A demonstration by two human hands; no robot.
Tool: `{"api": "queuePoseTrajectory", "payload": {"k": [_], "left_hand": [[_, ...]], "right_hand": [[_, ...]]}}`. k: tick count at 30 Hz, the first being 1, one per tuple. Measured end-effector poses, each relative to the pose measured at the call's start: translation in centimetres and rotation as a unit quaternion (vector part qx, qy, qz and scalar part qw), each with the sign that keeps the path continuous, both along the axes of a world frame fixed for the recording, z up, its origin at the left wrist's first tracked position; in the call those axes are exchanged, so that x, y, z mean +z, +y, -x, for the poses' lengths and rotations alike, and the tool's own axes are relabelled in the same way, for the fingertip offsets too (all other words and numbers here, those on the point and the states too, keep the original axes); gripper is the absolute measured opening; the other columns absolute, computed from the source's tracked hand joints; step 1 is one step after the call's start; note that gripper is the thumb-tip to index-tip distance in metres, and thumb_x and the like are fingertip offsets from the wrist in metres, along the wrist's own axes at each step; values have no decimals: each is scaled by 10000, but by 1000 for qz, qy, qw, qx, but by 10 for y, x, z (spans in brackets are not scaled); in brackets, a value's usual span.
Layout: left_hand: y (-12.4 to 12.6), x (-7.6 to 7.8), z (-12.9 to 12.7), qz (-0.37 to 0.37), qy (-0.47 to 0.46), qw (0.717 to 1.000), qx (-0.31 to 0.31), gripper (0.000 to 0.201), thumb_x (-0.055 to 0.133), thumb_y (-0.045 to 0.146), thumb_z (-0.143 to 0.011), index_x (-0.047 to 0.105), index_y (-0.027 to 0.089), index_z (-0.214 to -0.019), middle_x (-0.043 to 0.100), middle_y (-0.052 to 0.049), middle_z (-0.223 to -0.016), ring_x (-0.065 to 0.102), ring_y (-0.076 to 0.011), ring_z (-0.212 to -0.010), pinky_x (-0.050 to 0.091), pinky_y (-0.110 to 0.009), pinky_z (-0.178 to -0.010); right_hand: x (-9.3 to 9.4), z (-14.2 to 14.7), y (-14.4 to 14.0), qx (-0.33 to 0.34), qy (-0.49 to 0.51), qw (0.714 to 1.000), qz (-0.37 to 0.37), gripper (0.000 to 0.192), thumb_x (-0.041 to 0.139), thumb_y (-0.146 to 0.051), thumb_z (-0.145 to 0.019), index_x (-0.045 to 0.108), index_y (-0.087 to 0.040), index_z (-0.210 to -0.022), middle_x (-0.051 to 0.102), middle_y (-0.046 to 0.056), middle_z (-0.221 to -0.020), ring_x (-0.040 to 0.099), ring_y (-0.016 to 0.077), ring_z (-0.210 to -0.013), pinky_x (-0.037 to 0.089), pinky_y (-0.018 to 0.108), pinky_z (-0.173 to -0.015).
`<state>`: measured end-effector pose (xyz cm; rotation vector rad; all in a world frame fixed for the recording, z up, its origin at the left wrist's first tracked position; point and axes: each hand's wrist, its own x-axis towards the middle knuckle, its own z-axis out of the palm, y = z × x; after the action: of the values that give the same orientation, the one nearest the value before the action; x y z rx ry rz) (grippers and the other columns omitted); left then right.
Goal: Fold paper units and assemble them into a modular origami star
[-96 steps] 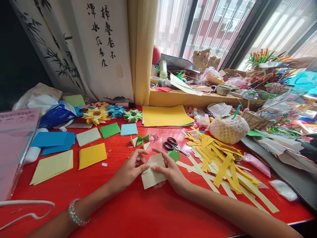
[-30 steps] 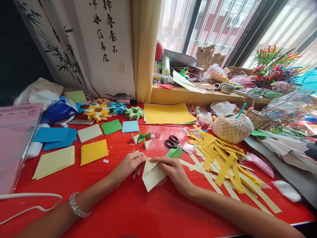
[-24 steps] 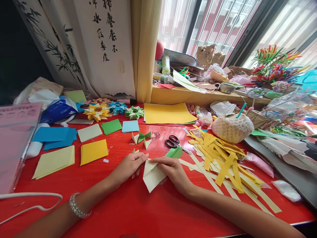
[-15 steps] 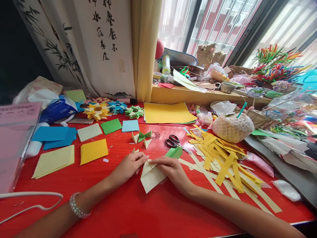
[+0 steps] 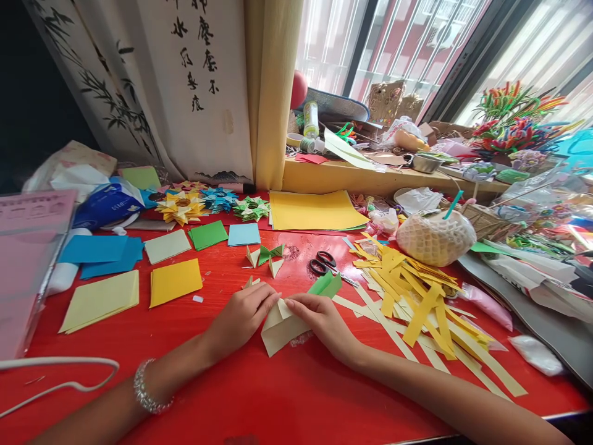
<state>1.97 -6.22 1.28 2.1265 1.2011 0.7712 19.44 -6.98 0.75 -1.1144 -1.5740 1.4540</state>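
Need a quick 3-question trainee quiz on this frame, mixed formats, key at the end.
1. True or false: the left hand and right hand both press on the cream paper lying on the red table.
2. What lies just beyond the right hand? A) scissors B) a stapler C) a ruler
3. Fill in: the strips piled to the right of the hands are mostly ____ in colour.

Key: 1 true; 2 A; 3 yellow
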Motion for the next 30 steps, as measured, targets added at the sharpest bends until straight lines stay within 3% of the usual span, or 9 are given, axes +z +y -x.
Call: {"api": "queuePoseTrajectory", "payload": {"k": [8,22,30], "left_hand": [[2,-3,0,-46,19,999,-9,252,325,283,-891,478,195,-711,501,8,-675,470,-137,-660,364,-261,-769],[1,-7,-1,-99,69,993,0,263,299,261,-902,485,178,-736,510,8,-694,497,-121,-673,395,-251,-759],[1,-5,0,-80,55,995,-5,242,331,269,-890,513,181,-759,536,7,-721,506,-119,-690,394,-234,-697]], "right_hand": [[-1,-1,2,9,-7,1000,-7,291,486,-404,-806,604,-147,-734,531,1,-669,429,99,-611,313,201,-535],[0,-2,2,7,1,1000,4,285,500,-397,-801,605,-143,-730,537,2,-671,424,92,-606,305,201,-530],[-5,-2,3,13,8,1000,20,251,541,-387,-776,612,-149,-739,555,3,-684,442,94,-608,320,202,-533]]}}
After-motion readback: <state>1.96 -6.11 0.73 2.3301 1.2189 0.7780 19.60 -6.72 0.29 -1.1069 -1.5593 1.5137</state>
